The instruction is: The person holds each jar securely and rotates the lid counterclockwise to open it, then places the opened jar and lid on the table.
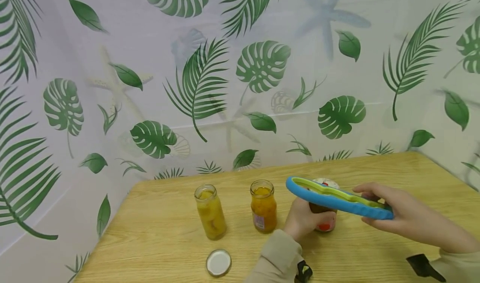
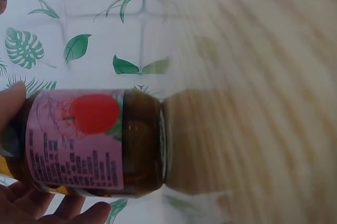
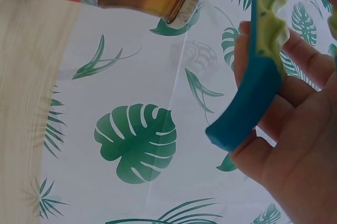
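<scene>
A glass jar (image 1: 327, 225) with a pink label, a red fruit picture and a white lid (image 3: 190, 0) stands upright on the wooden table. My left hand (image 1: 304, 219) holds it round the side; thumb and fingers show on the glass in the left wrist view, where the jar (image 2: 79, 145) lies sideways in the picture. My right hand (image 1: 405, 210) grips the end of a blue and yellow-green jar opener (image 1: 346, 203) with a wavy inner edge. In the head view the opener crosses in front of the jar's top, partly hiding it. The right wrist view shows the opener (image 3: 253, 90) apart from the lid.
Left of the hands stand two lidless glass jars, one with orange contents (image 1: 264, 210) and a taller one with yellow pieces (image 1: 211, 216). A loose metal lid (image 1: 218, 262) lies on the table (image 1: 157, 233) near the front. A leaf-patterned cloth (image 1: 225, 99) hangs behind.
</scene>
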A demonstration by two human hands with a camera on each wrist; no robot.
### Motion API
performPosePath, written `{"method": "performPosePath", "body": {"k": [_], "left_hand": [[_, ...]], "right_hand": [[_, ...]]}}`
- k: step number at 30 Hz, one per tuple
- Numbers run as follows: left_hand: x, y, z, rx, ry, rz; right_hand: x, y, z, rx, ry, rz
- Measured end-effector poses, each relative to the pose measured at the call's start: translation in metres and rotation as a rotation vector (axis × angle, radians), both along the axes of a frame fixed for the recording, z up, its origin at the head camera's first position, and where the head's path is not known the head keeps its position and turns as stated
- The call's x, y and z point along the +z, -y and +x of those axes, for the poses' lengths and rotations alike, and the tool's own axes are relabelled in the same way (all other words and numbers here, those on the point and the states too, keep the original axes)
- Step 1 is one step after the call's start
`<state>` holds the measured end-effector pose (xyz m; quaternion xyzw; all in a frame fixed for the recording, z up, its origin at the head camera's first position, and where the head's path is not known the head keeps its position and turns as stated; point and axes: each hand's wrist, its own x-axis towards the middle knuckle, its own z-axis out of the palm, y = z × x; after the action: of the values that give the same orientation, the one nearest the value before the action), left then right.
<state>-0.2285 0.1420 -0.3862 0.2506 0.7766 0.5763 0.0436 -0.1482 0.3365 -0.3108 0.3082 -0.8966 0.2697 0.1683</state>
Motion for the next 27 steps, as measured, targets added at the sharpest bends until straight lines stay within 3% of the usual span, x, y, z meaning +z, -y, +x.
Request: {"method": "performPosePath", "body": {"k": [7,15,27], "left_hand": [[0.006,0.005,0.001,-0.060,-0.069,-0.027],[0.010,0.013,0.007,-0.170,-0.077,-0.039],[0.013,0.030,0.017,-0.234,0.019,-0.070]], "right_hand": [[0.001,-0.003,0.001,-0.013,-0.011,0.004],[0.001,-0.002,0.000,-0.002,-0.006,0.036],[0.001,0.002,0.000,-0.013,-0.076,0.054]]}}
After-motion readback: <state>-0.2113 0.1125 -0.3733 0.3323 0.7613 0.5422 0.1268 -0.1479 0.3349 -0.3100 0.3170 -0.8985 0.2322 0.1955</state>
